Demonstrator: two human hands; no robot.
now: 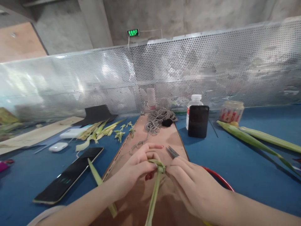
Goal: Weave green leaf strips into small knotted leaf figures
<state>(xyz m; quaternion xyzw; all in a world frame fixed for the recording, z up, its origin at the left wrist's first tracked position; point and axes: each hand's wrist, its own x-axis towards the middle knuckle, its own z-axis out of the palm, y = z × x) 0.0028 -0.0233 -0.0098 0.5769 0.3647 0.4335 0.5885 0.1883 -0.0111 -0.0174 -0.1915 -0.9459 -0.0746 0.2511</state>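
Observation:
Close in front of me, a pale green leaf strip [154, 197] is folded into a small knot, its long tail hanging toward me. My left hand [137, 166] pinches the knot from the left between thumb and fingers, index finger stretched out. From the other side, the fingertips of my right hand [195, 180] press on the same knot. Tucked in that right hand is a pair of scissors [172, 152]; the blades point away and a red handle loop shows beyond the wrist. Another cut leaf piece [96, 172] lies partly under my left forearm.
A brown board [164, 142] runs down the middle, with grey cord [156, 121] heaped at its far end. Phones [70, 175], leaf scraps [100, 131] and a white case [58, 147] lie left. A bottle [195, 99], black phone [198, 121], jar [231, 111] and long leaves [254, 142] are right.

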